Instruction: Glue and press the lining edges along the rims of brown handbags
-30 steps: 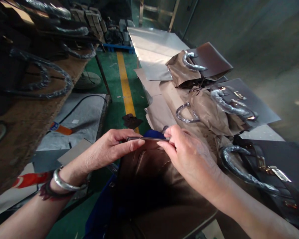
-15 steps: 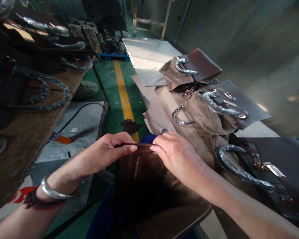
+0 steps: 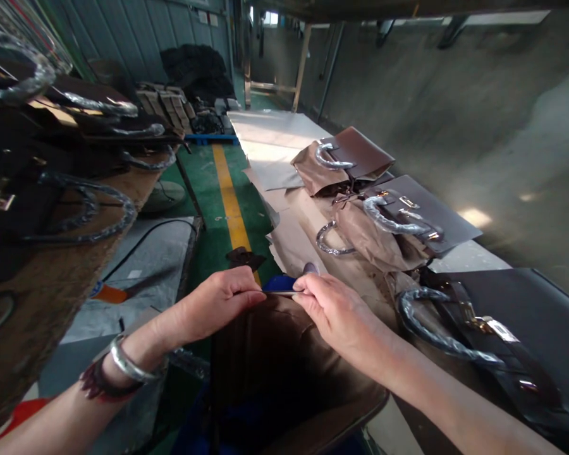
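A brown handbag (image 3: 294,354) lies before me with its mouth open, so its lining shows; the depth of it is dark. My left hand (image 3: 222,300) pinches the far rim between thumb and fingers. Just to the right, my right hand (image 3: 327,306) pinches the same rim, a short stretch of edge showing between the two thumbs. A dark bag with a plastic-wrapped handle (image 3: 436,328) lies to the right of my right forearm.
More bags, a grey-brown one (image 3: 422,212) and a brown one (image 3: 360,151), lie along the paper-covered surface (image 3: 265,145) at right. Dark bags with wrapped handles (image 3: 99,202) crowd the left table (image 3: 71,272). An orange-handled tool (image 3: 110,293) rests on a lower grey board (image 3: 156,265).
The view has tilted up, so the surroundings sit lower in the picture. Both hands keep their pinch on the bag's rim, and the rim edge now looks lighter.
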A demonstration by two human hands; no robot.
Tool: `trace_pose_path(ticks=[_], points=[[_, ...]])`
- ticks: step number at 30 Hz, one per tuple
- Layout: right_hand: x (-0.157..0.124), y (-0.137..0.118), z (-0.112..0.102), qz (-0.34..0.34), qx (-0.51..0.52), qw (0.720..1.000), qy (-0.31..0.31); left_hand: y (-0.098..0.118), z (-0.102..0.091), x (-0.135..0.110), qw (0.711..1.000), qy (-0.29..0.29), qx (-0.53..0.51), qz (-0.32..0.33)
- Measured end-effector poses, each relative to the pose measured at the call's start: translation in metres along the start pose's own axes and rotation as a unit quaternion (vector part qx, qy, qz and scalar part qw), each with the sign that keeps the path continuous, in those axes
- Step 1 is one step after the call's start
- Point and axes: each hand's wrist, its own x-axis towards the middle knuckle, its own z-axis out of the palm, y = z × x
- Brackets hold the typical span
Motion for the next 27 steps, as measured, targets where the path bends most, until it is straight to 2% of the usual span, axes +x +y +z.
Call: trace_pose_path(ticks=[6, 19, 24, 27], points=[[-0.009, 0.003, -0.006, -0.002, -0.056, 0.998, 0.019, 0.010, -0.001, -0.003, 1.000, -0.012, 0.008, 0.010], [-0.007, 0.009, 0.003, -0.011, -0.044, 0.998, 0.031, 0.013, -0.002, -0.004, 0.999, -0.030, 0.030, 0.009], [-0.002, 0.009, 0.003, -0.012, -0.059, 0.998, 0.007, 0.015, 0.001, -0.005, 0.999, -0.037, 0.018, 0.013], [0.000, 0.008, 0.001, -0.003, -0.060, 0.998, -0.011, 0.013, -0.004, -0.009, 0.999, -0.047, 0.020, 0.012]])
